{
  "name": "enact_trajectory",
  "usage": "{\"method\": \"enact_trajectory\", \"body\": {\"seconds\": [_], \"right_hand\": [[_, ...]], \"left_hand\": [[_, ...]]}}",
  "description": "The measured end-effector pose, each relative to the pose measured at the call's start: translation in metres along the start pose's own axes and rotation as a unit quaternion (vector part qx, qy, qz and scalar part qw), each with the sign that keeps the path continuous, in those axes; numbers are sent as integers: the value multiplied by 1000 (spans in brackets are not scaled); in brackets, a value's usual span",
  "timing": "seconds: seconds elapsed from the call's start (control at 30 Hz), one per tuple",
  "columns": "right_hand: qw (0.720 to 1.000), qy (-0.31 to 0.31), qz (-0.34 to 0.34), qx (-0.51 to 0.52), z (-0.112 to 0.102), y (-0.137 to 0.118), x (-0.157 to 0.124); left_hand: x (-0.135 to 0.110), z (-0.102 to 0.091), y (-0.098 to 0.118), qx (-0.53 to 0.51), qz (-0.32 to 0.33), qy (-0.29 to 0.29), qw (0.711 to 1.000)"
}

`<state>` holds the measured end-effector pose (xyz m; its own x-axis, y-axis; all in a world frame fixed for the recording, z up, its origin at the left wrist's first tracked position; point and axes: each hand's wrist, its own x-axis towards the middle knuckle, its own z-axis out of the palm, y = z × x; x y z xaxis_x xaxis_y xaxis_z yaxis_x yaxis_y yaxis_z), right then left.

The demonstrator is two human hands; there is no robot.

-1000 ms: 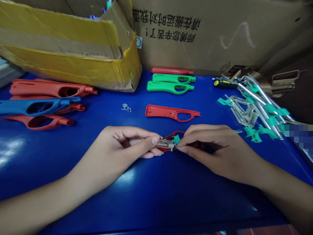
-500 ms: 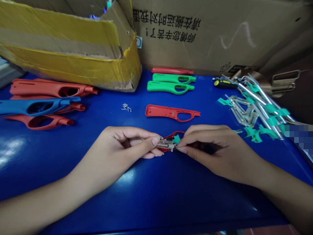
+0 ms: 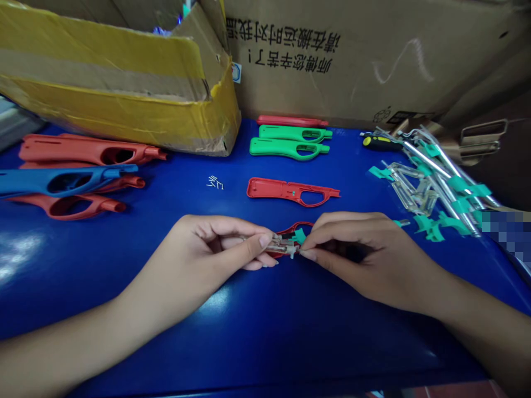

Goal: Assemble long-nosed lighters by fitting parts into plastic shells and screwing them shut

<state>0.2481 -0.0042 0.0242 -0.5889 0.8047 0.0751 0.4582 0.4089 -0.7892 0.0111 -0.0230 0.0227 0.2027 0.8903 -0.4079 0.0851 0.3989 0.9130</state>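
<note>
Between thumb and fingers, my left hand grips a clear lighter fuel tank with a pale fitting at its right end. My right hand pinches at that fitting; whatever lies between its fingertips is too small to make out. Just behind the tank lies a red lighter handle half, mostly covered by my hands. A green trigger piece shows by my right fingertips. Farther back, another red handle half lies with its inner side up.
Small screws lie left of centre. Green handles sit at the back, with red and blue handles at left. At right are a screwdriver, metal tubes and clear tanks. A taped carton stands behind.
Almost nothing differs. Both hands keep their grip at the tank, with only a very slight shift of the fingers.
</note>
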Motion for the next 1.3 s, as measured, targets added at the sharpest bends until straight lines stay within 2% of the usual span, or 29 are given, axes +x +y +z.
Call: {"method": "enact_trajectory", "body": {"seconds": [0.9, 1.1, 1.3], "right_hand": [[1000, 1, -8, -10, 2, 0, 1], [1000, 20, -1, -3, 0, -1, 0], [998, 43, -36, -10, 1, 0, -1]], "left_hand": [[-1, 1, 1, 40, 35, -2, 999], [0, 0, -2, 4, 24, 2, 1000], [1, -2, -3, -6, 32, 3, 999]]}}
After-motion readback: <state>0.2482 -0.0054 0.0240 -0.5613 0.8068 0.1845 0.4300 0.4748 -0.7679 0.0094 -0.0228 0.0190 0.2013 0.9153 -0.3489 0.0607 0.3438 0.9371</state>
